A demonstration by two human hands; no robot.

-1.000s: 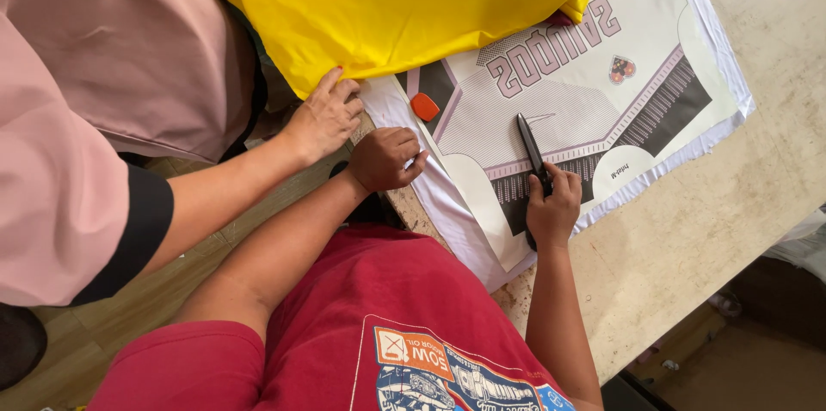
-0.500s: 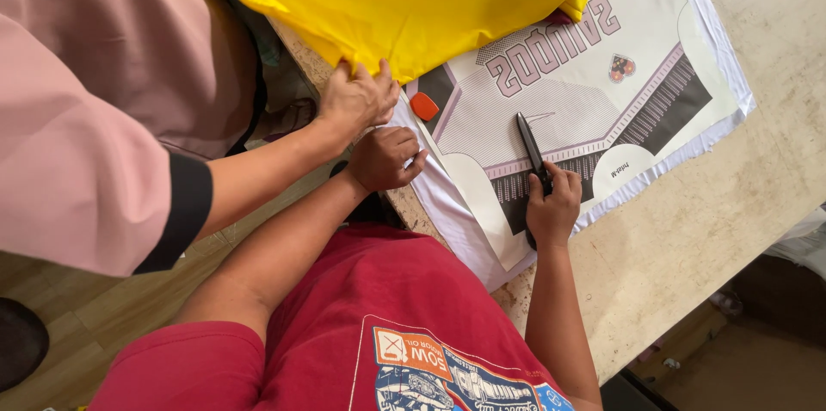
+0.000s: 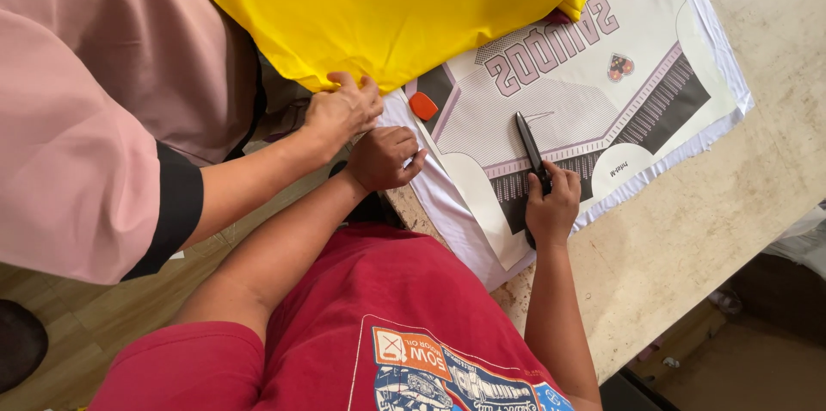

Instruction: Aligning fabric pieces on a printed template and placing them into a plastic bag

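A white printed cloth with grey and maroon patterns lies flat on the table. My right hand rests on it near its front edge and grips a long black tool that points away from me. My left hand is curled at the cloth's left edge, fingers pinched on the white border. A small orange object lies on the cloth just beyond that hand. Another person's hand touches mine from the left and presses a yellow fabric.
The yellow fabric covers the far part of the printed cloth. The co-worker in a pink garment with a black cuff stands close on the left. The beige worktable extends right, and its edge runs diagonally past my red shirt.
The co-worker's hand has slid up onto the yellow fabric's edge and their body has leaned closer. My two hands have stayed nearly still.
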